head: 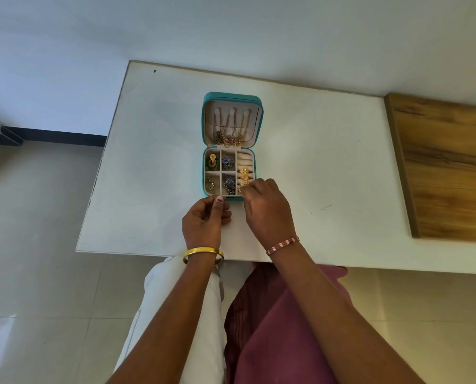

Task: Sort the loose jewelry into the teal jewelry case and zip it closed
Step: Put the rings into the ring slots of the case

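Case: we see the teal jewelry case (232,146) lying open on the white counter (153,162), about midway between the left and right edges and nearer the front edge than the back one; its lid (232,120) is folded back toward the far edge.
Lid contents: we make out gold chains (231,126) hanging from three tabs inside the lid, their pendants bunched at the pocket's lower edge.
Tray contents: we count four small square compartments on the left of the tray, each holding a piece, and a ring roll on the right with gold rings (244,174) tucked in its nearer half.
Left hand: our left hand (207,214) sits at the case's front edge, fingers curled, thumb tip touching the front wall near its left corner; whether it pinches anything we cannot tell.
Right hand: our right hand (264,203) is at the front right corner of the case, fingers curled down over the nearest end of the ring roll; we cannot tell whether they hold a ring.
Wrists: a gold bangle (202,252) is on the left wrist, a red and white bracelet (283,245) on the right.
Counter's right side: a wooden panel (447,167) lies well apart from the case.
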Available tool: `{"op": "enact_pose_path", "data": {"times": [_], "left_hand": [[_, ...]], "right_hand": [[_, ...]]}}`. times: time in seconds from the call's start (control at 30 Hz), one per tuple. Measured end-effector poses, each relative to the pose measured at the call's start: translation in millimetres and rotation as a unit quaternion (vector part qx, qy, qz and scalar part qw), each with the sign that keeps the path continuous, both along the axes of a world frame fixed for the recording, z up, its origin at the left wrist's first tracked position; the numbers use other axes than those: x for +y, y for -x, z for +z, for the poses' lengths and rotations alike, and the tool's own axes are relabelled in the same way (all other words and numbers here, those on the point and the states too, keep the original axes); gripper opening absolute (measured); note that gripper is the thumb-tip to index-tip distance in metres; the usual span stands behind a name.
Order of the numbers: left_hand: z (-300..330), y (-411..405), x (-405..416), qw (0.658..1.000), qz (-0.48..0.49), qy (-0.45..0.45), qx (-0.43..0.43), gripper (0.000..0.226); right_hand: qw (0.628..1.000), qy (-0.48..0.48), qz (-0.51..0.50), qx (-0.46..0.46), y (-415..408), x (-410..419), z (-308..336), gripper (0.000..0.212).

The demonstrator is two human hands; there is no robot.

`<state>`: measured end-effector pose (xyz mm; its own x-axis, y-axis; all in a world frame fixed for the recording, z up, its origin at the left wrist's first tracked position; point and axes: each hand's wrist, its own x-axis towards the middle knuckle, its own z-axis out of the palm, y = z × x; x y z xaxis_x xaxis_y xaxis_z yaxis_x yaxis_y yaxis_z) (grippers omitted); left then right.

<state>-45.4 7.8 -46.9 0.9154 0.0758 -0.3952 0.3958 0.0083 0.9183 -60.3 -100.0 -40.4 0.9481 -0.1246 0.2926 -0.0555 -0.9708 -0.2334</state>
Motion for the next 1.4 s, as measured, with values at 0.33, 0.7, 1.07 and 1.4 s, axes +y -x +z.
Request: {"op": "enact_pose_path", "data": {"times": [0.33, 0.7, 1.07, 1.4], "left_hand": [[1.0, 0.0, 0.8, 1.000, 0.023, 0.001, 0.009, 0.013], [1.2, -6.4, 6.6, 0.990, 0.118, -0.075, -0.008, 0.014], [3.4, -2.6, 6.2, 0.989, 0.028, -0.139, -0.030, 0.024], [4.9, 6.1, -2.7, 0.983, -0.086, -0.147, -0.064, 0.026]], "right_hand": [[0.968, -0.232, -0.092, 0.000, 7.6, 1.2, 1.3, 0.020], [0.847, -0.458, -0.271, 0.001, -9.4, 5.0, -6.5, 0.022], [0.836, -0.479, -0.268, 0.010, 1.8, -6.4, -5.8, 0.021], [0.825, -0.481, -0.297, -0.018, 25.1, -29.7, -11.2, 0.018]]}}
